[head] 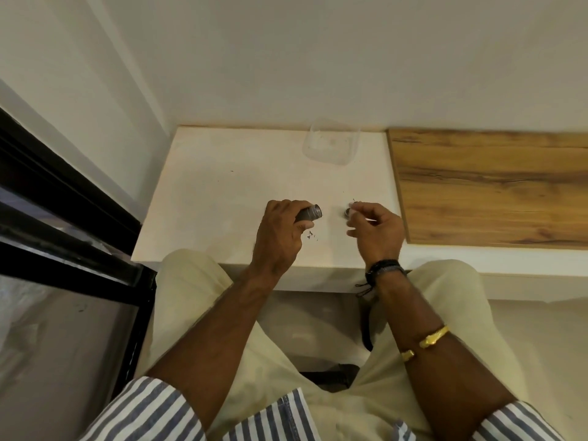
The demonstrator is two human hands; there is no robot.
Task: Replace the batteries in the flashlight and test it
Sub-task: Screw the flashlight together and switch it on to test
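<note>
My left hand [280, 232] is wrapped around a dark grey flashlight body [310, 214], whose open threaded end points right. A short gap away, my right hand [375, 229] pinches a small dark round cap [347, 212] between thumb and fingertips, level with the open end. Both hands hover just above a white table [222, 186]. Whether batteries are inside the body I cannot tell. A few small dark specks [311, 235] lie on the table under my left hand.
An empty clear plastic container [331, 143] stands at the table's back edge against the wall. A wooden board [490, 186] adjoins the table on the right. A black-framed glass panel [63, 218] runs along the left. My knees sit under the front edge.
</note>
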